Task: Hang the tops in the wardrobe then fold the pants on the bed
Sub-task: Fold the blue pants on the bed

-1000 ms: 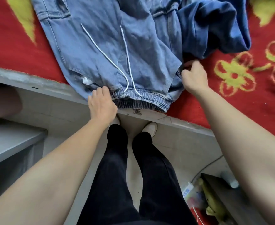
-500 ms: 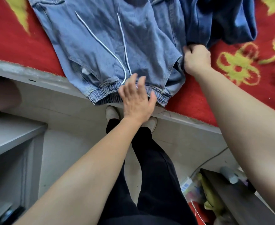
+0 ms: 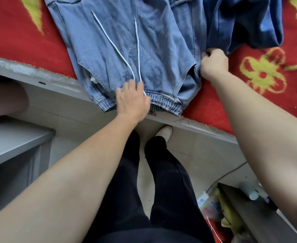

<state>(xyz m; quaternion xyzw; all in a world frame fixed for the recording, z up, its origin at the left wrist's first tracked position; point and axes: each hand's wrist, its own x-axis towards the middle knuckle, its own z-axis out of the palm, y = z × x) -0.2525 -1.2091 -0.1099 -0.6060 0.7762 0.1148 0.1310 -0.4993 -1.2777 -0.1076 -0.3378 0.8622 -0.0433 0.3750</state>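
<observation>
The pants [image 3: 153, 50] run off the top edge beyond both grips, so the legs go unseen. The right grip's [image 3: 214, 62] fingertips are tucked out of sight in the pants' side fold. The left grip [image 3: 133, 99] covers the point where the drawstrings [image 3: 138, 50] leave the waistband. The clutter [image 3: 214, 204] far below the right grip is blurred.

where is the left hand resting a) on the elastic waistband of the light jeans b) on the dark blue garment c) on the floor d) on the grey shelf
a: the left hand lies flat on the waistband of the light jeans, right where the white drawstring comes out.
</observation>
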